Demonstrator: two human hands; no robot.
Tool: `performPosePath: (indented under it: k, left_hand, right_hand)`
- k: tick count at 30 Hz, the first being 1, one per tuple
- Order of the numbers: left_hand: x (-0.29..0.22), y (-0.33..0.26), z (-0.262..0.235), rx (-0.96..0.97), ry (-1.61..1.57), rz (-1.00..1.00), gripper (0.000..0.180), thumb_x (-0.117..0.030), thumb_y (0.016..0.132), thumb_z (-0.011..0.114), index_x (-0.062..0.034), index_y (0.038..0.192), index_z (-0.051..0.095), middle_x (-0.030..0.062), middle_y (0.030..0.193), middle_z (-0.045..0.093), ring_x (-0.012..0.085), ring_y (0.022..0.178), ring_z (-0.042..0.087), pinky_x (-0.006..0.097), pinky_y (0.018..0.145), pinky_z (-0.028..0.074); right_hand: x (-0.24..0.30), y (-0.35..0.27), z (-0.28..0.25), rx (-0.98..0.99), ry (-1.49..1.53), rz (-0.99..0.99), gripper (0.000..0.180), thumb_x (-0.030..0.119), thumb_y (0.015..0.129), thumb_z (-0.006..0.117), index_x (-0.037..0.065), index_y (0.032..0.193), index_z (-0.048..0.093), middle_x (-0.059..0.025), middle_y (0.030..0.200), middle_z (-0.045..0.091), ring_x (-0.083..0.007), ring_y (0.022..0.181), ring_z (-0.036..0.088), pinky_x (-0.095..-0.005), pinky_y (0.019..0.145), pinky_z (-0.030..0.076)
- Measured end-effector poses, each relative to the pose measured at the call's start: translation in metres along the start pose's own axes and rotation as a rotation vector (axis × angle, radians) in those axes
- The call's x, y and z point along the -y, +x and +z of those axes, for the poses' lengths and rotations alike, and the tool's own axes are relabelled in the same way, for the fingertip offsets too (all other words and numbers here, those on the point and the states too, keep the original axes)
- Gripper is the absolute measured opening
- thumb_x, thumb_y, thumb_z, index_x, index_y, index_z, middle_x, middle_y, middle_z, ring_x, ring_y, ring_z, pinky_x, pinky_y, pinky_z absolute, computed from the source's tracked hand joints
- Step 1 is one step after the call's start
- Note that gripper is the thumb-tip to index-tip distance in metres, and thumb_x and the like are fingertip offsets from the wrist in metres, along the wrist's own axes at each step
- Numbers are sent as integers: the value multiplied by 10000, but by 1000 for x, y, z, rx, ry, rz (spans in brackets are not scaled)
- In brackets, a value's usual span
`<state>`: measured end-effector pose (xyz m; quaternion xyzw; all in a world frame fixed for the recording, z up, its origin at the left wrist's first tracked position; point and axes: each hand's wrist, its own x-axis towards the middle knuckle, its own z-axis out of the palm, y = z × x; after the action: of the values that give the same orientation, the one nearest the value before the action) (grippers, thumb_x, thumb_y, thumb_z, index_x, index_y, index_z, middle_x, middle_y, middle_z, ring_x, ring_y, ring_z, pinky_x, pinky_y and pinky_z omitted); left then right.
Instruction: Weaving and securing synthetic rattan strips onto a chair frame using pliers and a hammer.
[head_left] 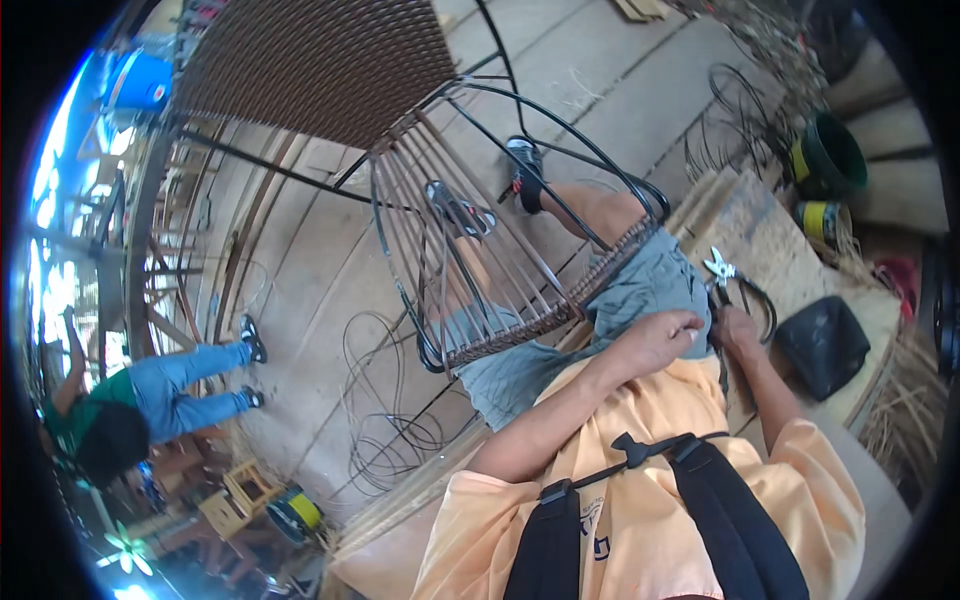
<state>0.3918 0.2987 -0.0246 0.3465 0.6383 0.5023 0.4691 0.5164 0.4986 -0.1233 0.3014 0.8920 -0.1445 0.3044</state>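
The brown chair [370, 90] lay in front of me, its bare rods [499, 212] running back from a woven panel to a woven band [515, 338] over my thighs. I judged that my lap propped that edge, keeping it near me. My left grip [658, 343] hung above my right thigh, fingers loosely curled; whether it had hold of anything I couldn't tell. My right grip [738, 330] was beside that thigh, close to the cutters [722, 270], too hidden to tell how far it was closed or what it held. The cutters were over the wooden surface [745, 215], probably for easy reach, near a black pouch [823, 347]. Farther left, strands [400, 425] lay coiled on the floor [300, 350], and 1 other person [175, 395] was beyond.
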Motion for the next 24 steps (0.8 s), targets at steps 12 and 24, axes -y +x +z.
performPosePath:
  k: [12, 24]
  left_hand:
    - [26, 8, -2, -13, -87, -49, 344, -207, 875, 489, 37, 1104, 568, 167, 989, 639, 222, 905, 606, 311, 805, 457]
    - [-33, 0, -9, -129, -170, -50, 345, -241, 870, 555, -18, 1122, 480, 104, 834, 609, 212, 756, 585, 341, 723, 481]
  right_hand:
    - [-11, -6, 7, -232, 275, -127, 259, 251, 847, 504, 16, 873, 610, -234, 869, 593, -406, 871, 563, -458, 721, 432]
    - [60, -75, -89, 157, 1453, -369, 270, 260, 909, 530, 6, 919, 622, -23, 719, 578, -91, 538, 513, -219, 509, 419]
